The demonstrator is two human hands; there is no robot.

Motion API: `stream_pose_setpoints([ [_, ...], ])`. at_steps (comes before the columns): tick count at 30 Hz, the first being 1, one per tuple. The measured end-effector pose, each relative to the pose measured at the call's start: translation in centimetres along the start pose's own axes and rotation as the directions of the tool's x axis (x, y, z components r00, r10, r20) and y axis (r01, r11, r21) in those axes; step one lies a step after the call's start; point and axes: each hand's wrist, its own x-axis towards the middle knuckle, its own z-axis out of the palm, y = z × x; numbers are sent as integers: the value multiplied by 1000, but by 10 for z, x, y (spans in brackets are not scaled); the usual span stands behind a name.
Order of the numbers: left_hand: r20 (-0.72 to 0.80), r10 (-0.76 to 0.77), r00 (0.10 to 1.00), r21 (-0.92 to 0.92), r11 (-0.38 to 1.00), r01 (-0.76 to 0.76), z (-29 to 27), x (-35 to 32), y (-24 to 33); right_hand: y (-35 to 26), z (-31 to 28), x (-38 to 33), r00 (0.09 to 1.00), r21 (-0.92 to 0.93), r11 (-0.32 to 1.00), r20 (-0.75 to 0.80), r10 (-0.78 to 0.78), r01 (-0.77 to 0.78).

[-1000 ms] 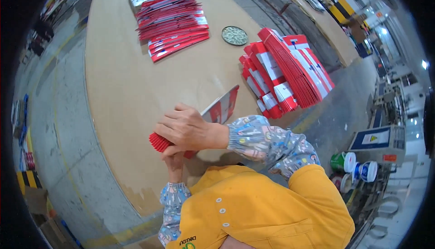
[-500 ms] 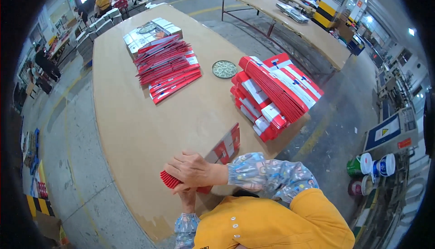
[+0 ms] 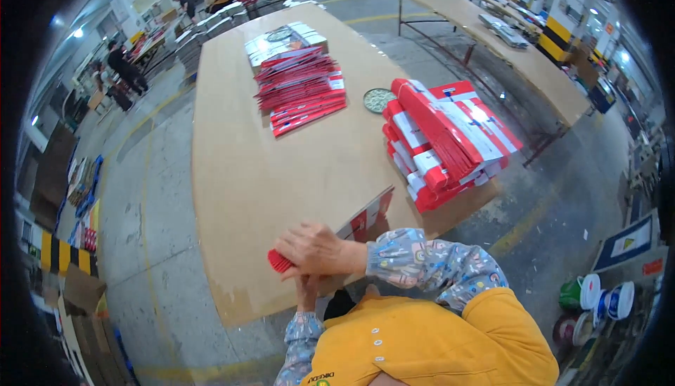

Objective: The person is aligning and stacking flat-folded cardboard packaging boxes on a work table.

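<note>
At lower centre, the right hand [image 3: 318, 249] presses flat, fingers closed over a red carton [image 3: 281, 261] at the table [image 3: 281, 168] edge; left hand [image 3: 306, 289] grips beneath. Overhanging, it could slip floorward.

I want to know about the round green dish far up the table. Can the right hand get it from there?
Probably not without leaning: the right hand rests on a red carton at the near edge, while the round dish lies far up the table, though nothing blocks the way.
</note>
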Motion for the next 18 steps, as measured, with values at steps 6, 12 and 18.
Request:
stream_pose_setpoints([
  [6,-8,105,994,214,972,-101,15,-3,37,4,-11,5,999,59,997,-16,41,-40],
  [12,-13,114,993,294,950,-105,27,-30,162,1,-110,20,955,78,959,-98,278,-272],
  [18,421,376,826,758,355,-548,37,-39,204,-66,-130,-24,1000,-181,983,11,-21,23],
])
